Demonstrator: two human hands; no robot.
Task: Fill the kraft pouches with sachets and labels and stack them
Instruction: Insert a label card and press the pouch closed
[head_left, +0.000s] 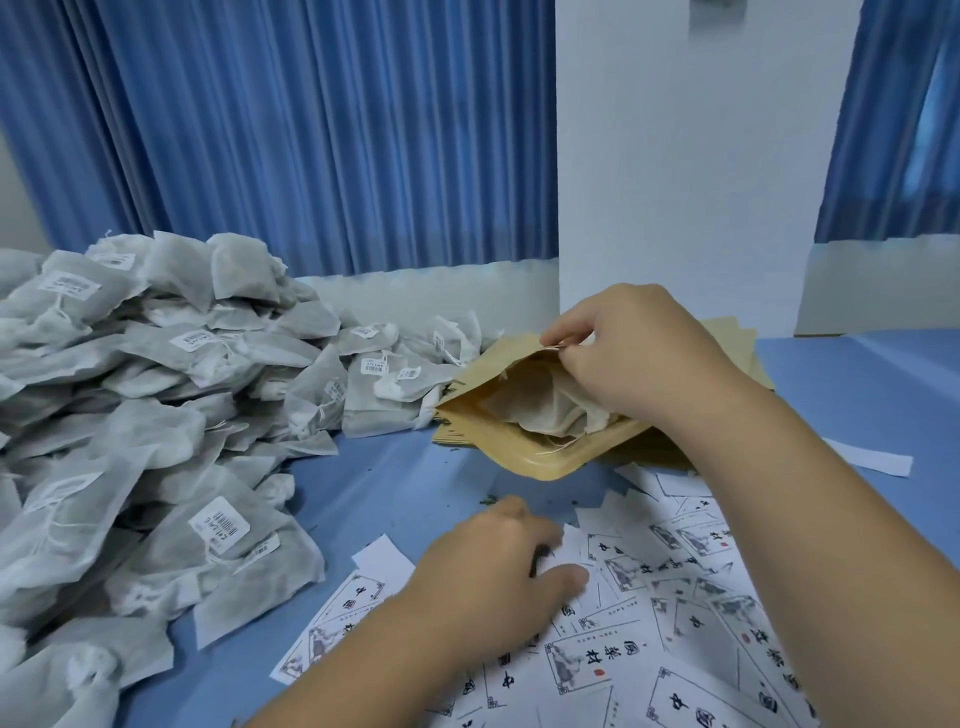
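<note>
A kraft pouch (556, 462) lies open on top of a flat stack of kraft pouches (737, 338) at centre right. A white sachet (540, 410) sits inside its mouth. My right hand (623, 348) pinches the pouch's upper lip and holds the mouth open. My left hand (498, 566) rests palm down on a spread of printed paper labels (623, 654), fingertips pressing one label. A large heap of grey-white sachets (156, 415) with barcode stickers fills the left of the blue table.
The blue table surface (374, 478) shows between the sachet heap and the labels, with small dark crumbs on it. A loose white slip (872, 460) lies at the right. Blue curtains (311, 130) and a white wall (701, 156) stand behind.
</note>
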